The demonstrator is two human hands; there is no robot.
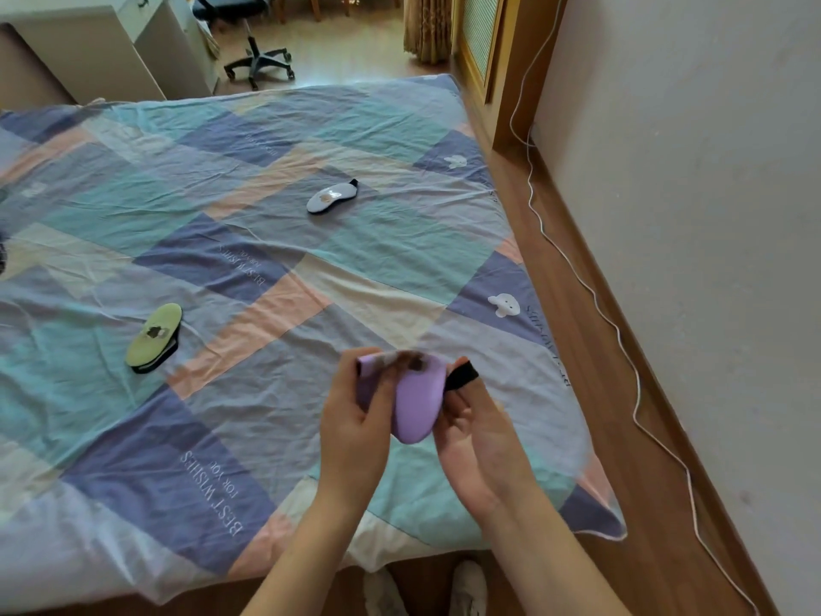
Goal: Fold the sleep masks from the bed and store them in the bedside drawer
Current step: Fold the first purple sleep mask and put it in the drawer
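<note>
A purple sleep mask [417,404] is held above the near right part of the bed, bent over on itself. My left hand [355,420] grips its left half. My right hand [471,433] grips its right edge, with the black strap [462,376] running over the fingers. A green sleep mask [153,335] with a black strap lies flat on the bed's near left. A pale blue-white sleep mask [331,196] lies farther back, near the middle of the bed. No drawer is in view.
The bed carries a patchwork sheet [275,269] of blue, teal and pink. A white cable [591,295] trails along the wooden floor by the right wall. An office chair [260,60] and a pale cabinet [102,51] stand beyond the bed.
</note>
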